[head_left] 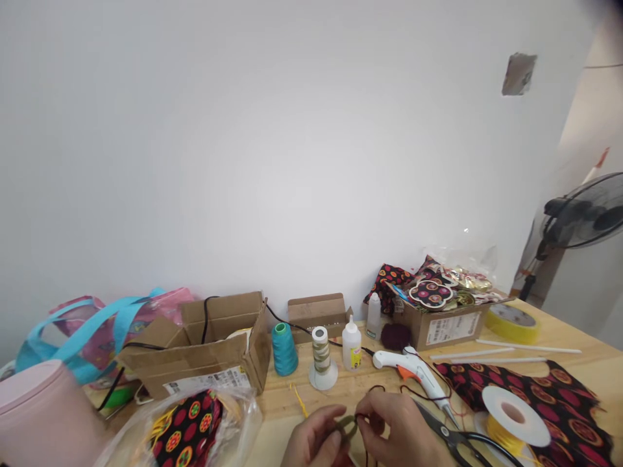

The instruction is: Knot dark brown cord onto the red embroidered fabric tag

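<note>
- Overall, a wooden table [277, 399] carried the work, with a pale wall behind it.
- Two cardboard boxes stood at the back: an uncovered left box [204, 366] and a filled right box [421, 331].
- Patterned cloth [569, 408] lay flat at the right, partly under a white spool [534, 425] of yellow thread.
- A glue gun [421, 371] and black scissors [455, 436] lay beside the right hand [396, 425].
- The right thumb and forefinger were closed together on a dark cord [366, 447], whose tail hung below the grip.
- The left hand [316, 441] was half curled, its thumb and fingers lightly holding a green piece [346, 425].
- Cord and green piece met between the hands, low and central; whether the cord passed through could not be told.
- Step in hand, as judged: working the cord against the green piece.
- The next move appeared to call for a steady left hold, a fine right pinch and slack cord clear of the scissors.
</note>
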`<state>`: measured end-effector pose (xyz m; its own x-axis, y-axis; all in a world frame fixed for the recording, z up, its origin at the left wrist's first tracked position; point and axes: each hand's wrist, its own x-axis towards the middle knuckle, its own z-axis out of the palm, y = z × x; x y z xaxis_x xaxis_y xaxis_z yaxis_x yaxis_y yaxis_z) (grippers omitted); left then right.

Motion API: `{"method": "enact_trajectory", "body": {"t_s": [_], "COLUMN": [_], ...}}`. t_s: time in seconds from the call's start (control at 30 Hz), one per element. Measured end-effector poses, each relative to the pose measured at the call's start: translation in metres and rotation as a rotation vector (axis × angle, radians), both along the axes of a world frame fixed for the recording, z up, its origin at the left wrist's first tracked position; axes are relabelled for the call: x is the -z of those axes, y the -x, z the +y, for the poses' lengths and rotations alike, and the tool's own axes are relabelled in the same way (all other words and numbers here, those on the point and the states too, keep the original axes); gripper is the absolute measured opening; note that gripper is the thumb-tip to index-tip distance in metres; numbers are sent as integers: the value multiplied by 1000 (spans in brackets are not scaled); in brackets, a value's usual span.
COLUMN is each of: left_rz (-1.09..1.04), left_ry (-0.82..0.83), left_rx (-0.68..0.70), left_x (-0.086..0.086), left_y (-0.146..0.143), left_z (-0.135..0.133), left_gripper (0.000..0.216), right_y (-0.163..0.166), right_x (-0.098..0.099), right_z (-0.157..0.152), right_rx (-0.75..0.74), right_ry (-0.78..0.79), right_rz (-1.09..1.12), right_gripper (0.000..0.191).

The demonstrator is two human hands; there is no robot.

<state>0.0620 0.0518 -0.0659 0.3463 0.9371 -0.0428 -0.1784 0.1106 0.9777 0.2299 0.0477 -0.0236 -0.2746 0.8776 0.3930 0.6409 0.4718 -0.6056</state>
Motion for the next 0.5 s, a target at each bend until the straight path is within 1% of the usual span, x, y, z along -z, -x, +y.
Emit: {"method": "enact_trajectory", "body": {"t_s": [0.03,0.1,0.17,0.2,0.3,0.37,0.43,0.5], "left_rz": [22,97,172,205,296,299,267,274], "left_ry": [-64,-220,-354,-390,-398,-410,-453,-500], "left_rx": [12,-23,-88,-110,-128,-125,-114,-105], "left_x": [-4,-10,-10,-8,2,9,13,13], "left_y": [3,6,5,2,-8,-13,-17,-18], "left_z": [-1,-2,-5,-7,-9,-8,-6,-5], "left_gripper": [40,42,44,46,50,50,44,37], "right_y": [0,0,0,1,5,7,10,12], "right_x": [0,-2,-4,-5,-10,-14,-16,-17], "right_z": [-1,-2,-4,-5,-9,-11,-13,-14], "right_rx": [-5,1,13,16,-6,-19,-27,-33], "right_ry": [-3,2,23,37,73,73,67,71], "right_rz": [-15,-46,-69,-79,-119,-148,-176,-190], "right_gripper": [17,18,18,18,19,19,20,20]}}
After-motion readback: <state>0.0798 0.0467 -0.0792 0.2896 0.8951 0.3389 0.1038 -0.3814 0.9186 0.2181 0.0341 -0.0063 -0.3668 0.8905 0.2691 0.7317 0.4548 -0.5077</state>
